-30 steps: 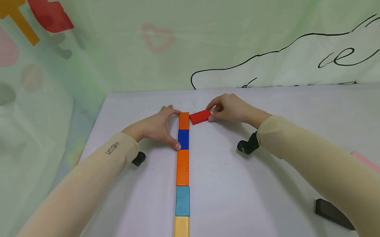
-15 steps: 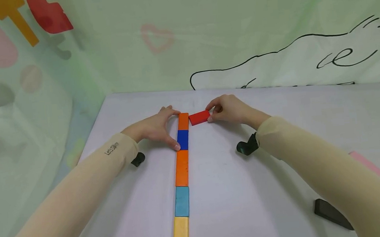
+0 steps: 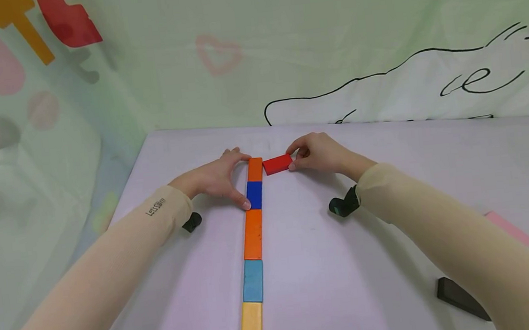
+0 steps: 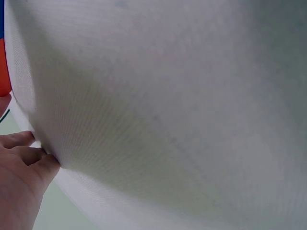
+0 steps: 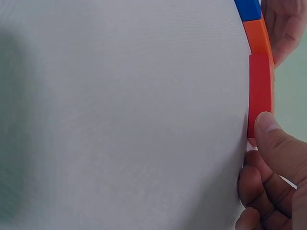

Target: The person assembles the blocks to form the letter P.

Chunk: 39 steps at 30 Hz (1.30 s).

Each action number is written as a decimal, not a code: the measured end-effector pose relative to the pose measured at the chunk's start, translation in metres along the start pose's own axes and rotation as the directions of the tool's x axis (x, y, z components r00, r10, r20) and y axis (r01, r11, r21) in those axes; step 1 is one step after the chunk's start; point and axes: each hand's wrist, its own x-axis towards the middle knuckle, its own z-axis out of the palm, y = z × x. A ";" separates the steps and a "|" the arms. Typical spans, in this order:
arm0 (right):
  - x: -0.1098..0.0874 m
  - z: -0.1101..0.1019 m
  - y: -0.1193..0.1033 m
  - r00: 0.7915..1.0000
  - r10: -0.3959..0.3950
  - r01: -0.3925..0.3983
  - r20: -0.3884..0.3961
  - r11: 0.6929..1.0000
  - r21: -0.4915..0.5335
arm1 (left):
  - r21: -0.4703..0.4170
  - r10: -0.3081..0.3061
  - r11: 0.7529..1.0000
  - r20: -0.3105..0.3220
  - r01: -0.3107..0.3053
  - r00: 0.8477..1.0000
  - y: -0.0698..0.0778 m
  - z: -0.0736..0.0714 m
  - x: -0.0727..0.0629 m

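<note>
My right hand (image 3: 322, 152) pinches a red rectangular block (image 3: 276, 164) at its right end, thumb in front and finger behind. The block's left end sits at the right side of a small orange block (image 3: 255, 169), slightly slanted to it. That orange block heads a straight row: a dark blue block (image 3: 255, 195), a longer orange block (image 3: 253, 234), a light blue block (image 3: 253, 281) and a yellow block (image 3: 251, 328). My left hand (image 3: 215, 179) lies along the row's left side with thumb and index finger spread, thumb tip by the dark blue block, fingertip near the far corner.
The row lies on a white-covered table (image 3: 324, 287) with a pale green printed curtain (image 3: 328, 31) behind it. A pink piece (image 3: 508, 227) and a black block (image 3: 461, 297) lie at the right, the black one partly hidden by the right sleeve.
</note>
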 end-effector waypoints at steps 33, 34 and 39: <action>-0.172 -0.061 0.082 0.967 0.027 -0.055 -0.252 0.993 -0.106 | 0.062 0.035 0.997 0.004 -0.035 0.999 -0.014 -0.005 0.004; -0.183 -0.061 0.090 0.962 0.039 -0.072 -0.270 0.991 -0.112 | 0.059 0.033 0.998 0.005 -0.033 0.999 -0.016 -0.005 0.004; -0.230 -0.057 0.128 0.940 0.135 -0.188 -0.314 0.972 -0.143 | 0.045 0.024 0.999 0.009 -0.025 1.000 -0.024 -0.005 0.001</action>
